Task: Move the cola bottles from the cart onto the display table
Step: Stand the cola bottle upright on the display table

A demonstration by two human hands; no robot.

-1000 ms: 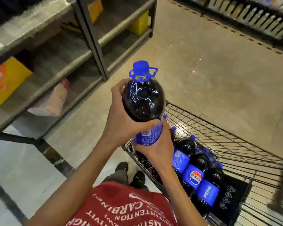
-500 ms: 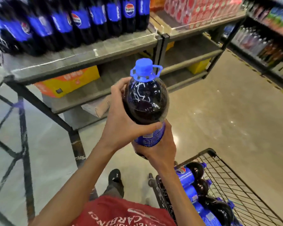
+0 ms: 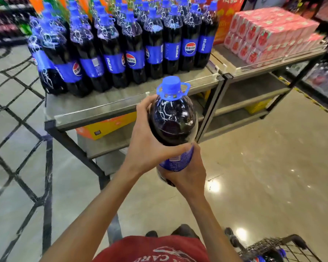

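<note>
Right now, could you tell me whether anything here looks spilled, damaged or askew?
Nothing stands out. The held bottle is capped and intact, gripped by the left hand and right hand. The bottles on the display table stand capped in rows; the leftmost seem to lean, probably lens distortion.

Bright overhead store light; glare spots on the glossy floor [image 3: 214, 186]. Left and top edges smear with motion blur; wide-angle bending.

Upright cola bottles [image 3: 133, 53] stand in packed rows on the grey surface [image 3: 102, 103]; pink cartons [image 3: 269, 31] are stacked on the neighbouring surface [image 3: 233, 62].
</note>
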